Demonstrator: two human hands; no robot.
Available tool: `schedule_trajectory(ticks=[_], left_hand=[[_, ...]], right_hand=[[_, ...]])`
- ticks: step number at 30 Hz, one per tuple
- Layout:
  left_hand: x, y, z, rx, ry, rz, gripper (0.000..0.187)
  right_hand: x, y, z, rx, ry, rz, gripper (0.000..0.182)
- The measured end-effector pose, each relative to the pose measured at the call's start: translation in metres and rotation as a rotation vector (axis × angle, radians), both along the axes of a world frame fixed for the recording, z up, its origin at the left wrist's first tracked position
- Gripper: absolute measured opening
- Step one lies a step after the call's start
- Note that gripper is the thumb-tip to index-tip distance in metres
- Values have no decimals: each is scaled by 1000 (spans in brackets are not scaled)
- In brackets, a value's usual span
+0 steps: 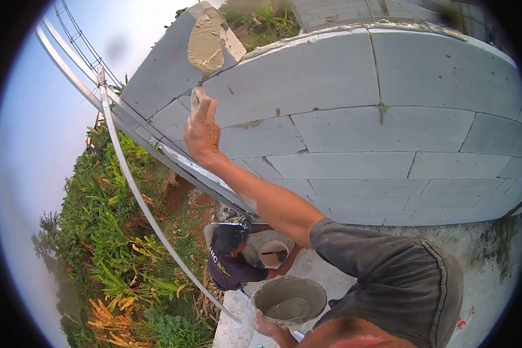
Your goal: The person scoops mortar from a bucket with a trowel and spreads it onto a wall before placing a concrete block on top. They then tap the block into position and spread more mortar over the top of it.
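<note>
My right hand (203, 132) is raised at the end of a long reach, closed round the handle of a trowel (206, 46). Wet mortar covers the trowel's blade, which lies against the end of a grey block (159, 64) at the top of the block wall (383, 133). Low in the view, my left hand (265, 326) grips the side of a mortar bowl (289, 298). Grey mortar coats the bowl's inside and rim; the fingers under it are partly hidden.
Below, a co-worker (229, 264) in a dark shirt and cap bends by a pale bucket (274, 254). A long, pale straight pole (136, 185) slants down at left, near metal rails (69, 61). Plants (122, 249) grow beyond the floor's edge. Mortar (409, 26) lies along the wall top.
</note>
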State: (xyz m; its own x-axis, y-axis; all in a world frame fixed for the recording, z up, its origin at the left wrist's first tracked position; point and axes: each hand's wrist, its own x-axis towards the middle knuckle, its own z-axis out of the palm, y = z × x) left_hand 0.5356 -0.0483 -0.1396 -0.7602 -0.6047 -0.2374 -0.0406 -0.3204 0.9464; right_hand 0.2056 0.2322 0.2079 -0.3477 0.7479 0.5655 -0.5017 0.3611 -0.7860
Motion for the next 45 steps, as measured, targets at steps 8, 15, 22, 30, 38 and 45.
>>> schedule_trajectory(ticks=[8, 15, 22, 30, 38, 45], left_hand=[[-15, 0, 7, -94, 3, -35, 25], [-15, 19, 6, 47, 118, -114, 24], [-18, 47, 10, 48, -7, -212, 24], [-13, 59, 24, 95, -9, -260, 27], [-13, 64, 31, 88, 64, -333, 27], [-8, 57, 25, 89, 3, -204, 27]], right_hand=[[48, -9, -26, -61, 125, 101, 66], [12, -17, 41, -212, -77, 146, 75], [68, -28, -34, 14, -53, 249, 78], [88, 14, -4, -33, 53, 219, 78], [62, -29, -18, -32, -28, 295, 77], [80, 7, -12, -291, 599, 687, 63]])
